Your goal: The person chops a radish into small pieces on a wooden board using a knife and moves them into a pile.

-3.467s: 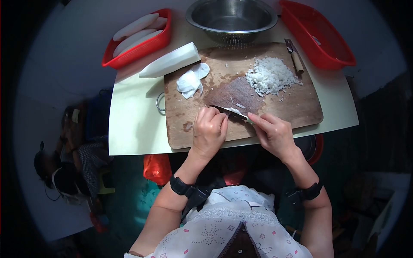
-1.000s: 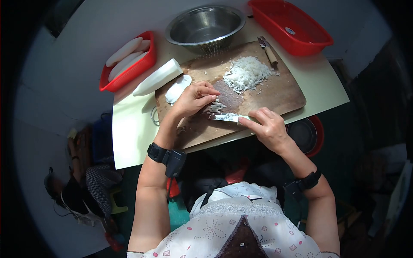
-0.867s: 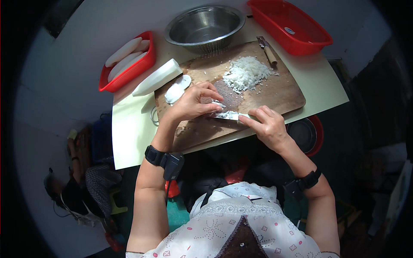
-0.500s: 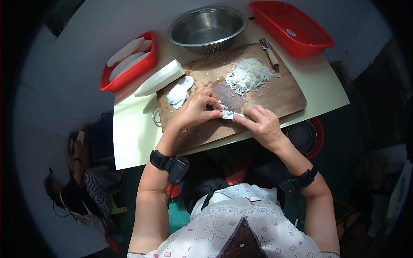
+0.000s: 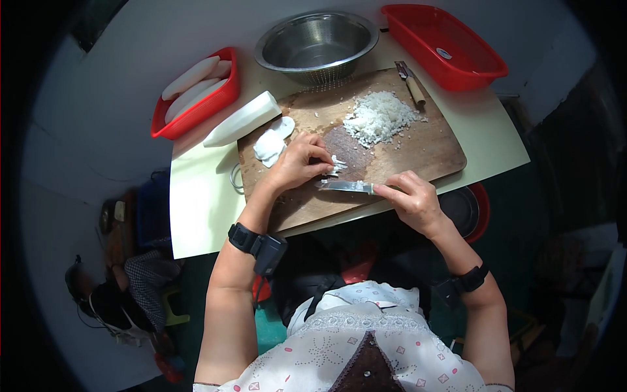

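My right hand (image 5: pixel 417 201) is closed round the handle of a small knife (image 5: pixel 346 186), its blade pointing left above the near part of the wooden cutting board (image 5: pixel 431 147). My left hand (image 5: pixel 302 161) is closed, fingertips pressed on a little bunch of white radish strips (image 5: pixel 337 164) just beyond the blade. Blade and strips are slightly apart. Farther back on the board lies a heap of finely chopped white radish (image 5: pixel 379 119). Several thin radish slices (image 5: pixel 269 146) lie left of my left hand. Beside them, a peeled white radish (image 5: pixel 243 120) rests across the board's left edge.
A steel colander (image 5: pixel 316 49) stands behind the board. A red basket (image 5: pixel 159 119) with several peeled radishes is at the back left, a red tray (image 5: pixel 467 77) at the back right. A wooden-handled tool (image 5: pixel 415 90) lies on the board. A person (image 5: pixel 124 294) sits lower left.
The knife has swung away from the radish strips toward me, showing its blade. My right hand has moved slightly right and nearer; my left hand stays at the strips.
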A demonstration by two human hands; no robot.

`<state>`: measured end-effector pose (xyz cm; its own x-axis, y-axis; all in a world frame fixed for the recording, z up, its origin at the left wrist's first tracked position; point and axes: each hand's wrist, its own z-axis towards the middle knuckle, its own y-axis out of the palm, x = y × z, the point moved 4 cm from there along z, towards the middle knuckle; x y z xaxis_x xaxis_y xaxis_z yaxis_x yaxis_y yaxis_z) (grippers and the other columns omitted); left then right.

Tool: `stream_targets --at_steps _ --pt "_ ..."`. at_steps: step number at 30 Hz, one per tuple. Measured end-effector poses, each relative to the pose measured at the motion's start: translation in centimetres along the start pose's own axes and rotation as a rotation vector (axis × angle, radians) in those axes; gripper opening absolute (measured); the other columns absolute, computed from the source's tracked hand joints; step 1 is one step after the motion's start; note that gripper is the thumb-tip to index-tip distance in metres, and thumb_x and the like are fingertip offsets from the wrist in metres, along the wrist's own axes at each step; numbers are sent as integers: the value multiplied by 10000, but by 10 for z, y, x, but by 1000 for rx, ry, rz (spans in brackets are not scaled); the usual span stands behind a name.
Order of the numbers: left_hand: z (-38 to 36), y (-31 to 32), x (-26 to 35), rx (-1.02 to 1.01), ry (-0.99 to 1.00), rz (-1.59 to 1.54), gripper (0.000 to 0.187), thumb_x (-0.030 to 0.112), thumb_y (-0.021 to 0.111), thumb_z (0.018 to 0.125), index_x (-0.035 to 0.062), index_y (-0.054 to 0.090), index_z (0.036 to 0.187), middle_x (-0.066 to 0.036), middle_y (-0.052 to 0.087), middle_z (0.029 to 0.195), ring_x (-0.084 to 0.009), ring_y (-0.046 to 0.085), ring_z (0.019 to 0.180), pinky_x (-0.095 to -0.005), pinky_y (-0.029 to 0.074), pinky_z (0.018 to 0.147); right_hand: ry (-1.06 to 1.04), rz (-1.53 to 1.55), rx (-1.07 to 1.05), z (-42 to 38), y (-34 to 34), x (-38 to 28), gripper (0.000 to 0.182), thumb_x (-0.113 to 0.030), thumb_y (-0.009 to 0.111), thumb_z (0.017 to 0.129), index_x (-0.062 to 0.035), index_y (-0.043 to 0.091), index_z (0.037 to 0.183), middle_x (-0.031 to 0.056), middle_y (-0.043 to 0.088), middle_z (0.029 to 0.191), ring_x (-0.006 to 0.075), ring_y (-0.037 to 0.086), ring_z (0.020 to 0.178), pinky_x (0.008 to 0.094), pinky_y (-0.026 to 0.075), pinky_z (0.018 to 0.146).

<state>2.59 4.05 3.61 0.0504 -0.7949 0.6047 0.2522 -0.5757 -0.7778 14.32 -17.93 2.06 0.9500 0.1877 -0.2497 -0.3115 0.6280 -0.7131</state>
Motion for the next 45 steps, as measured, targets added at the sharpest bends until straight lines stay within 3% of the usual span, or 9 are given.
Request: stream_targets --at_steps 4,9,12,20,26,32,35,38,45 --pt "2 -6 -14 31 -37 -118 125 146 732 764 86 738 873 -53 608 841 -225 529 901 -333 438 829 148 173 74 -7 -8 11 384 41 684 724 -123 669 1071 50 619 843 230 598 724 334 504 618" --pt "2 -8 -6 -167 -39 -85 417 177 758 761 59 655 1147 -91 573 1079 -241 553 1040 -341 443 904 327 162 98 -9 -8 15 380 27 675 740 -99 656 1098 77 621 849 258 605 749 351 498 642" --pt "0 -5 7 -147 -15 109 469 200 776 744 55 637 1168 -90 566 1100 -246 552 1048 -346 453 905 371 126 89 -5 -7 13 369 15 665 751 -106 656 1099 82 621 852 265 609 773 359 500 657" --pt "-2 8 14 -78 -26 104 302 155 736 777 16 654 1032 -120 570 1011 -293 554 996 -370 477 861 376 84 52 -1 -6 12 341 -6 652 765 -114 654 1089 80 622 859 273 609 811 375 505 686" --pt "-6 18 25 115 124 277 148 68 695 766 22 646 898 -118 574 877 -301 570 862 -364 492 758 394 74 52 2 -5 10 317 -6 651 765 -98 653 1068 84 621 863 280 611 819 383 505 691" --pt "-6 31 23 353 42 417 69 65 670 754 16 644 794 -116 577 804 -294 566 814 -382 479 721 425 92 62 4 0 9 301 -13 653 767 -91 652 1057 91 615 859 291 612 811 387 504 688" --pt "-10 35 20 516 -122 485 66 79 668 760 20 646 779 -111 574 783 -293 567 781 -388 469 701 448 95 60 7 2 7 293 -22 655 770 -85 650 1057 95 609 852 296 610 799 391 503 684" --pt "-10 38 23 597 -78 449 88 97 676 766 19 647 793 -110 566 756 -295 565 757 -393 462 693 456 79 61 11 5 4 293 -36 655 777 -78 644 1066 97 605 845 299 608 791 395 501 680" --pt "-19 34 28 540 -90 273 212 87 697 768 0 684 961 -124 602 835 -293 581 804 -369 474 724 540 43 17 7 5 -4 298 -51 650 784 -68 635 1081 104 599 822 305 614 768 404 500 668"
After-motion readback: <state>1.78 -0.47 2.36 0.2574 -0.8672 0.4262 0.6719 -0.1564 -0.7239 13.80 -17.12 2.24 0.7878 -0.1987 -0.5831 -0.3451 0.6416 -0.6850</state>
